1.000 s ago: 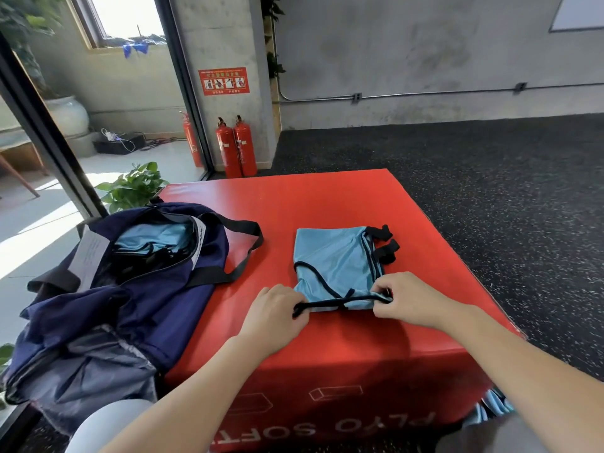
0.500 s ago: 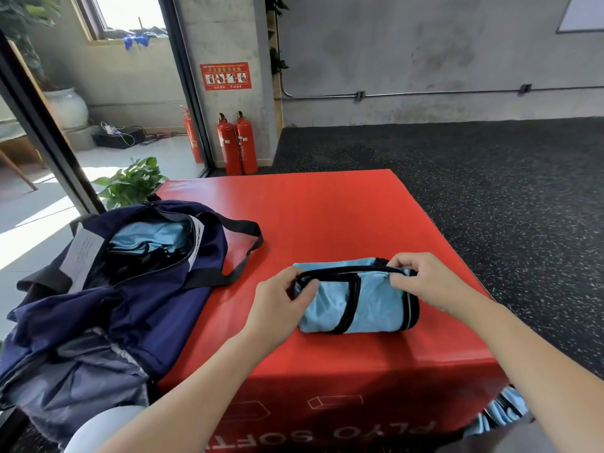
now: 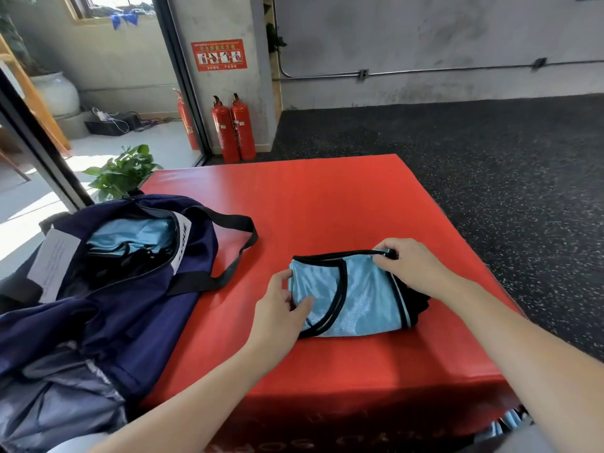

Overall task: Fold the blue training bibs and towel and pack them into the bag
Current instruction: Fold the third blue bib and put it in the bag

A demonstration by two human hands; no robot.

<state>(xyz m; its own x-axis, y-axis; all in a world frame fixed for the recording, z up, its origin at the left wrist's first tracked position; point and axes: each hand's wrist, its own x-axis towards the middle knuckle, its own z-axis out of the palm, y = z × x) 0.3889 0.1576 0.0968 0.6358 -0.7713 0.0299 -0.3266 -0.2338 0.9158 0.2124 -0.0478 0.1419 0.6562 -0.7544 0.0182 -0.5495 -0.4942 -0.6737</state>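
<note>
A light blue training bib (image 3: 353, 295) with black trim lies folded into a small rectangle near the front of the red plyo box (image 3: 327, 204). My left hand (image 3: 281, 308) grips its left edge, thumb on top and fingers tucked under. My right hand (image 3: 415, 266) pinches the black-trimmed far right corner. The navy bag (image 3: 108, 289) sits open at the box's left side, with light blue fabric (image 3: 130, 235) inside it.
The bag's black strap (image 3: 235, 253) loops onto the red surface left of the bib. More blue fabric (image 3: 510, 423) peeks out below the box's front right corner. Fire extinguishers (image 3: 233, 129) and a potted plant (image 3: 122, 173) stand beyond the box.
Both hands folded the near edge of the bib away from me, halving it. The bundle now lies flatter, and my left hand has shifted to its left edge.
</note>
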